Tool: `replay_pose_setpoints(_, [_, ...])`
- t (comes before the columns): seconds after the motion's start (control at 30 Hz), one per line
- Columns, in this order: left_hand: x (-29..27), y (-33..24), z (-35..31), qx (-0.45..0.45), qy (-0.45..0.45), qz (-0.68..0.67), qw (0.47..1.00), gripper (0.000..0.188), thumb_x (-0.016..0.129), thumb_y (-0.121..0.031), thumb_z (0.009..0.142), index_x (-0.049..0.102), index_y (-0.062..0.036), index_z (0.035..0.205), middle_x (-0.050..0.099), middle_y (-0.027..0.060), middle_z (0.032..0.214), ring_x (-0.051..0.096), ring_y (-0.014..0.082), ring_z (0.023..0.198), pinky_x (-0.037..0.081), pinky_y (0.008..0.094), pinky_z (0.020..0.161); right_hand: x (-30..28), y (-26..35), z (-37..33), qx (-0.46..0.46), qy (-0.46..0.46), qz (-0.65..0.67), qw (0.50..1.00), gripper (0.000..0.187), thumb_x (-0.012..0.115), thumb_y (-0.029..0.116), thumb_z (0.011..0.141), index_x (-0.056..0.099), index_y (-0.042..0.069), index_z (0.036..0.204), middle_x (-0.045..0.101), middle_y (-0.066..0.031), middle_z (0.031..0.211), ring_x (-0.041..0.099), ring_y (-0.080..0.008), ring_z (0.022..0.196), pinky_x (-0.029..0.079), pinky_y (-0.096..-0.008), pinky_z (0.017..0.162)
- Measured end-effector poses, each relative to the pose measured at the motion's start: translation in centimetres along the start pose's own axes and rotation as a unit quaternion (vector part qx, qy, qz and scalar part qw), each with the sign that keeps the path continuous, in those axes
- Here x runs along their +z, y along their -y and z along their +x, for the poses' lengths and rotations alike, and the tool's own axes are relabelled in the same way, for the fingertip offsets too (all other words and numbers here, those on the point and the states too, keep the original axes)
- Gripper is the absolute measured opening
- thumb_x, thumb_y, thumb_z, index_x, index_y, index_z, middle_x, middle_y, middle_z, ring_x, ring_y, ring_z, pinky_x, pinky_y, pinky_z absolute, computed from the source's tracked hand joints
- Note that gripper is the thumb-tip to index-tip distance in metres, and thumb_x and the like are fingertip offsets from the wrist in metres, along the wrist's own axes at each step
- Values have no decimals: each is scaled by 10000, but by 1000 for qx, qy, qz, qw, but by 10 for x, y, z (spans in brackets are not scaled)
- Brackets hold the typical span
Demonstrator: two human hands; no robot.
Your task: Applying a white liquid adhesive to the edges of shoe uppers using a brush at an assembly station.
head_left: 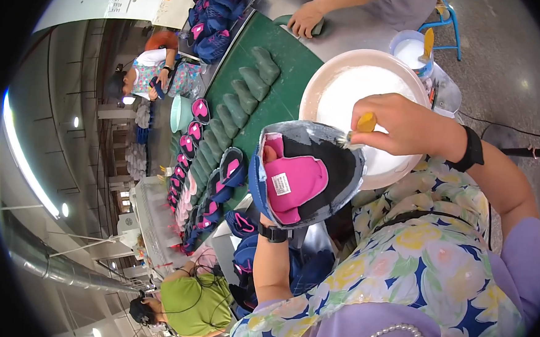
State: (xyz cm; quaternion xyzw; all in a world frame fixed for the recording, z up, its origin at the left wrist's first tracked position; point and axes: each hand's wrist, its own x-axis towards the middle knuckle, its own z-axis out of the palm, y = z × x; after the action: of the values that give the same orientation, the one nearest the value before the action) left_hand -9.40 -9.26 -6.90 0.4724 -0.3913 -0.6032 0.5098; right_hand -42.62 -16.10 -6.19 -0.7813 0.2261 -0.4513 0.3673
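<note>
My left hand (267, 220) grips a navy blue shoe upper (253, 183) from beneath, and most of that hand is hidden behind it. The upper's open underside faces up, showing a black inside, a pink tongue (309, 177) with a white label, and whitish smears along the rim. In my right hand (387, 123), closed fingers hold a brush (366, 122) with a yellow handle. Its bristles touch the upper's rim at the upper right. Directly under my right hand stands a wide pale pink basin (315, 88) of white liquid, which looks like glue.
Rows of dark green shoe lasts (243, 96) and more uppers (232, 166) line a green conveyor belt (295, 56). Beyond the basin is a small bucket (407, 50) with another yellow-handled brush (428, 42). A co-worker's hand (307, 19) rests on a last across the belt.
</note>
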Motion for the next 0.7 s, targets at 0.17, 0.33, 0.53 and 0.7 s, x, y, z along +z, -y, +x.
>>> replay_pose_setpoints(0.17, [15,-15,-3,-76,94,-139,983,520,520,-433,1011,472,-106,1414,564,167,1380,557,266,1248,440,458,1065,11,7,13,-60,-134,32,989,214,702,221,897,591,39,924,651,-129,789,630,-315,717,480,-394,673])
replay_pose_setpoints(0.33, [22,-27,-12,-138,179,-268,937,545,513,-479,1006,473,-115,1409,586,182,1351,584,281,1215,444,483,1059,7,-7,-6,60,-18,-51,997,240,713,237,882,620,25,946,635,-127,716,635,-297,673,494,-371,645])
replay_pose_setpoints(0.53, [21,-29,-7,-84,-8,-323,943,658,448,-650,967,470,-170,1417,589,206,1335,599,375,1179,489,572,1005,29,40,-19,42,-185,59,980,174,734,192,891,648,47,934,663,-94,800,654,-187,711,504,-295,671])
replay_pose_setpoints(0.7, [-26,-1,18,-4,-14,-203,979,473,505,-425,1018,461,-178,1419,593,171,1311,608,360,1167,516,530,986,72,53,-24,-72,-83,116,987,158,759,105,858,629,38,920,663,-124,873,667,-228,757,516,-327,693])
